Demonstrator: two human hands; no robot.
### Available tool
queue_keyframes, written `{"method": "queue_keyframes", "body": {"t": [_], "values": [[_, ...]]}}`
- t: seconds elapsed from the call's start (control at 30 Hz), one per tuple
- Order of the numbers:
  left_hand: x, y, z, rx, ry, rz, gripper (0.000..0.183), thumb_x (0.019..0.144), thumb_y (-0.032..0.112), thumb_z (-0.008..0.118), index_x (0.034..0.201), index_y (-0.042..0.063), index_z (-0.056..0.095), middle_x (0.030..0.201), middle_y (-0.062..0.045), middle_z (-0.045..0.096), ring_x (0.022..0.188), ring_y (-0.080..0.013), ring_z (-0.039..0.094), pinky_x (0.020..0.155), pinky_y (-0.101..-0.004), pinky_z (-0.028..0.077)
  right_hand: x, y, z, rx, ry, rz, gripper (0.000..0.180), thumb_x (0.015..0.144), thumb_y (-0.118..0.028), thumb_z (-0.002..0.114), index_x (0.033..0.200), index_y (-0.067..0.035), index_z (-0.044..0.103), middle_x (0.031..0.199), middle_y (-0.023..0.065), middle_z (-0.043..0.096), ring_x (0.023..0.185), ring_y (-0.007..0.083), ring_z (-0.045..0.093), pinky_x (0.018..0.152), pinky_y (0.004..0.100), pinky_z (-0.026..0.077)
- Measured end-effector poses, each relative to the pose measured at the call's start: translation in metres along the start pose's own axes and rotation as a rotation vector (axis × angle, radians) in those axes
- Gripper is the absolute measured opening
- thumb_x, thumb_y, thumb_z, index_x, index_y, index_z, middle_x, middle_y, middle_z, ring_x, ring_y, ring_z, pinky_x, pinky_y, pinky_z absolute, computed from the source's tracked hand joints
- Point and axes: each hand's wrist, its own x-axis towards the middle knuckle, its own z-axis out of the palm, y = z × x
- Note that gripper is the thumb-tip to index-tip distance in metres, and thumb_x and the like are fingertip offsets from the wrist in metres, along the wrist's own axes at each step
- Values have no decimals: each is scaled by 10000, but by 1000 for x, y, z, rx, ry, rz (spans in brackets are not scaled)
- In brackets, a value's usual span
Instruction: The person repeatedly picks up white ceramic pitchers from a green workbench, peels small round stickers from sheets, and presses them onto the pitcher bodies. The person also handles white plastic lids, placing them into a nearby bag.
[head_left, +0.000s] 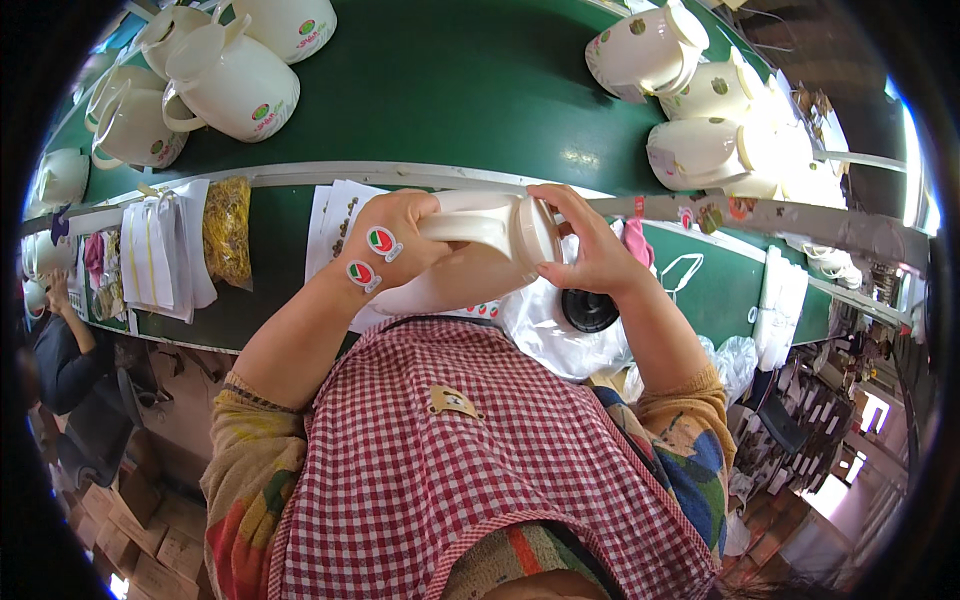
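A cream plastic pitcher (457, 274) lies on its side in front of my chest, its round top end towards the right. My left hand (394, 236) is closed around the pitcher's handle; two red, green and white stickers are stuck on the back of this hand and the wrist. Thumb and fingers of my right hand (592, 244) grip the round top end, or lid, from the right. Beneath the right hand lies a round black plastic part (590, 309) on a clear plastic bag (544, 330). Sticker sheets (345, 217) lie partly under the pitcher.
Cream pitchers stand on the green table (465, 90) at upper left (251, 90) and lie at upper right (645, 49). A metal rail (300, 174) crosses it. Paper stacks (157, 259) and a bag of yellow ties (227, 232) are left. Another person's arm (71, 322) shows far left.
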Motion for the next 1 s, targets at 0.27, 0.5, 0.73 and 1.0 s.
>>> {"method": "queue_keyframes", "body": {"t": [0.27,0.5,0.73,1.0], "values": [[-13,-2,23,41,10,75,293,638,246,789,811,32,688,842,-157,678,761,-306,647,716,-363,527,-32,5,10,-85,41,-132,803,582,-206,774,1301,-69,445,1240,135,489,1105,282,521,903,353,462],[-13,-9,22,100,4,144,319,645,287,780,778,22,664,845,-183,666,768,-340,634,704,-384,514,-36,3,13,-60,37,-160,799,559,-172,779,1281,-74,450,1238,147,488,1158,306,500,925,376,454],[-13,-20,19,147,95,220,357,666,372,765,784,45,682,836,-167,669,789,-341,645,715,-402,522,-30,-3,20,-150,-5,-115,913,625,-241,784,1401,-49,342,1377,195,392,1284,350,394,1034,411,375],[-9,-38,27,92,109,331,371,618,396,779,724,66,646,787,-166,640,777,-367,632,693,-427,515,-25,-4,31,-215,66,-83,902,561,-163,786,1362,-36,392,1314,204,430,1203,349,475,956,410,462]]}}
